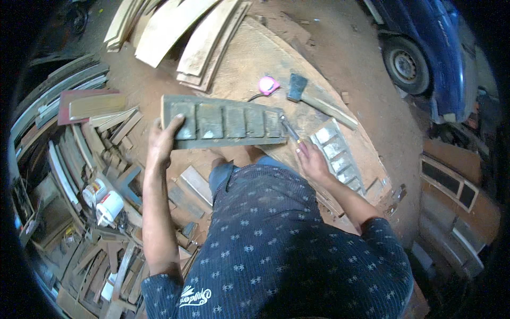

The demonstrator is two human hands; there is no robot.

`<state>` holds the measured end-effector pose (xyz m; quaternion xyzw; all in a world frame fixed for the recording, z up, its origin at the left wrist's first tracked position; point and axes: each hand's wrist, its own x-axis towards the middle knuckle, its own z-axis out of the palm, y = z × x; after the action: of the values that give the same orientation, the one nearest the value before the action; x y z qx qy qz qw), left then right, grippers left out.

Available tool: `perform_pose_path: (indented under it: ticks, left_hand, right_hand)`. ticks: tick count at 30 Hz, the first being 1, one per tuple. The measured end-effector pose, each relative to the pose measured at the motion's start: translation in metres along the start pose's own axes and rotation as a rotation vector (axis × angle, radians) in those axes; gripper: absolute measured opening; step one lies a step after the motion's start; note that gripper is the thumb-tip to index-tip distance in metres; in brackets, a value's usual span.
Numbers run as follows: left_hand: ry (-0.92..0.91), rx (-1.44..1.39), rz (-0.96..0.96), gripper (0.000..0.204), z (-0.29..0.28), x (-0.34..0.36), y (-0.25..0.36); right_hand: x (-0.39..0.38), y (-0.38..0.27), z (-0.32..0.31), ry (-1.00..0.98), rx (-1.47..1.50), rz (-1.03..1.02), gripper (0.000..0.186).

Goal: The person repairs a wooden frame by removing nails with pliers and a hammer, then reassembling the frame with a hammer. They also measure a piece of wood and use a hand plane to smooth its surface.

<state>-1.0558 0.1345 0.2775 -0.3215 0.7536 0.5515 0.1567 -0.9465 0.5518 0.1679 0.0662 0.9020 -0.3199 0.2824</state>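
My left hand [163,139] grips the left end of a weathered grey wooden panel [228,139], thumb on its face. A row of several raised rectangular slats runs along it. In my right hand [314,160] is a chisel [290,129], its metal blade angled up to the panel's right end; the exact contact at the tip is too small to make out. A similar slatted panel [340,154], paler, lies on the plywood sheet [249,56] beside my right forearm. Beyond it rests a hatchet [321,105] with a wooden handle. A pink tape measure [268,85] sits behind the held panel.
Curved boards [204,48] are stacked at the far end. Scrap wood [106,255] and white buckets [110,206] crowd the left floor. A blue vehicle [425,48] stands at the far right, above a leaning framed wooden panel [446,181].
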Motion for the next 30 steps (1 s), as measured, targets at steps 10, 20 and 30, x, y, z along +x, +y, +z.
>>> perform_pose_path:
  ticks: [10, 20, 30]
  left_hand:
    - [0.170, -0.347, -0.009, 0.046, -0.031, -0.042, -0.073]
    - [0.485, -0.551, 0.004, 0.063, -0.050, -0.043, -0.097]
    - [0.432, -0.887, -0.250, 0.065, 0.007, -0.036, -0.152]
  right_hand:
    - [0.139, 0.045, 0.003, 0.436, -0.480, -0.125, 0.059]
    - [0.196, 0.007, -0.055, 0.066, -0.516, -0.069, 0.052]
    - [0.060, -0.139, -0.020, -0.070, 0.294, 0.013, 0.039]
